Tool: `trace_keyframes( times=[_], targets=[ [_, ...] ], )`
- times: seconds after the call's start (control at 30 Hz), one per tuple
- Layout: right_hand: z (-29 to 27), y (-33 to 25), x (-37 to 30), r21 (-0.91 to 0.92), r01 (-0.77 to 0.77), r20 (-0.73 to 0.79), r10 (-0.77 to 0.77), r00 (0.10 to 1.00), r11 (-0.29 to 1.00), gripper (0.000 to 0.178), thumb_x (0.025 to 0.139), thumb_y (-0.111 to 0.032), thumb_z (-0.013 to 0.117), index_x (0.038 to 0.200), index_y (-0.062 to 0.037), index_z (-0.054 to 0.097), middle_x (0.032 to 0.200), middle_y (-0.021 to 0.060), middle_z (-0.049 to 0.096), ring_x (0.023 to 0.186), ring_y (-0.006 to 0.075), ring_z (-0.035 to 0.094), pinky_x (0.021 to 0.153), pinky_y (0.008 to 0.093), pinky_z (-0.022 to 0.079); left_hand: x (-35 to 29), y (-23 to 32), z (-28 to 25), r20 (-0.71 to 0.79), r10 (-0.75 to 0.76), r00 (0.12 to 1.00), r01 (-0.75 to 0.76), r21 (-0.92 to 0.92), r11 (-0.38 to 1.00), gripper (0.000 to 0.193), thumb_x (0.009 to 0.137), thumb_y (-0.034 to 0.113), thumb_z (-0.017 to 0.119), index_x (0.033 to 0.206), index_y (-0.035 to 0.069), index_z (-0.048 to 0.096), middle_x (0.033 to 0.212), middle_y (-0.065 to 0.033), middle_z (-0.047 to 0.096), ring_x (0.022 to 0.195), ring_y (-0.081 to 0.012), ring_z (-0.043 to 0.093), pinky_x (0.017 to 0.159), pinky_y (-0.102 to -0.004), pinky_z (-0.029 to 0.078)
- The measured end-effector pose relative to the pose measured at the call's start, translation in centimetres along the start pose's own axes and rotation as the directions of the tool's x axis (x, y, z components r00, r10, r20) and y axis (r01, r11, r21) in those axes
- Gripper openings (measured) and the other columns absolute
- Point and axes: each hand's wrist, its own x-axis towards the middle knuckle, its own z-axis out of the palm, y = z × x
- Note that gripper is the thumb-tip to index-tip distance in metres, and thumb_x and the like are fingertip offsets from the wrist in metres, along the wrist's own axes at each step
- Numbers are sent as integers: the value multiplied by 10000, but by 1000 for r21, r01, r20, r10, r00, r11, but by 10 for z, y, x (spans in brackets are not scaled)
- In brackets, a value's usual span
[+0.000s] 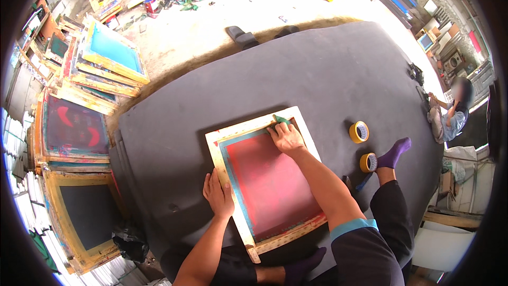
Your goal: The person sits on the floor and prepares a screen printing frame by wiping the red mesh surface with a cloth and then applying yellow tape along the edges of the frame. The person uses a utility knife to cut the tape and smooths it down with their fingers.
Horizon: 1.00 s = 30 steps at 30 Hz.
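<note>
Framed screen [270,185] lies on grey mat [296,69], far edges well apart.

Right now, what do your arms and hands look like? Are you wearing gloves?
No gloves: the left hand and the right hand are both bare. The right arm wears a dark sleeve with a light-blue band around its end, leaving the forearm uncovered. The left forearm is bare too; no sleeve shows on that side.
</note>
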Motion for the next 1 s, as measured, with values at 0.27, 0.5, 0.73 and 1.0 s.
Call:
trace_keyframes(
  times=[0.27, 0.5, 0.73, 1.0],
  targets=[
    [13, -7, -11, -179, -336, 237, 371, 898, 925, 238, 893, -132, 640, 1056, 16, 733, 1097, 120, 643, 1064, 285, 576, 836, 436, 508, -1, -4, 3, -6, 19, 1000, -19, 1, 1000, 611, 1064, 284, 482, 1593, -8, 388, 1559, -205, 501, 1533, -416, 324, 1250, -550, 182],
    [17, 7, -7, -194, -341, 177, 375, 910, 920, 224, 902, -156, 645, 1029, -4, 750, 1095, 135, 658, 1068, 288, 598, 821, 439, 532, 0, 4, 3, 3, 11, 1000, -11, -12, 1000, 621, 1054, 277, 505, 1591, -12, 389, 1555, -209, 505, 1527, -424, 328, 1248, -554, 184],
    [-47, -37, -30, -221, -357, 670, 407, 620, 908, 231, 969, -195, 658, 1102, -81, 808, 1193, 124, 679, 1109, 301, 654, 899, 422, 576, -1, -6, 3, -29, 27, 999, -27, 2, 1000, 625, 1055, 285, 511, 1592, -12, 390, 1564, -205, 503, 1525, -418, 333, 1246, -557, 187],
    [-19, -14, -14, -170, -430, 298, 462, 836, 887, 196, 952, -170, 681, 1062, -55, 795, 1145, 122, 681, 1119, 280, 676, 844, 412, 624, 2, -2, 4, -19, 23, 1000, -24, -13, 1000, 622, 1061, 303, 505, 1588, -10, 398, 1572, -198, 498, 1527, -412, 333, 1247, -557, 191]
  ],
)
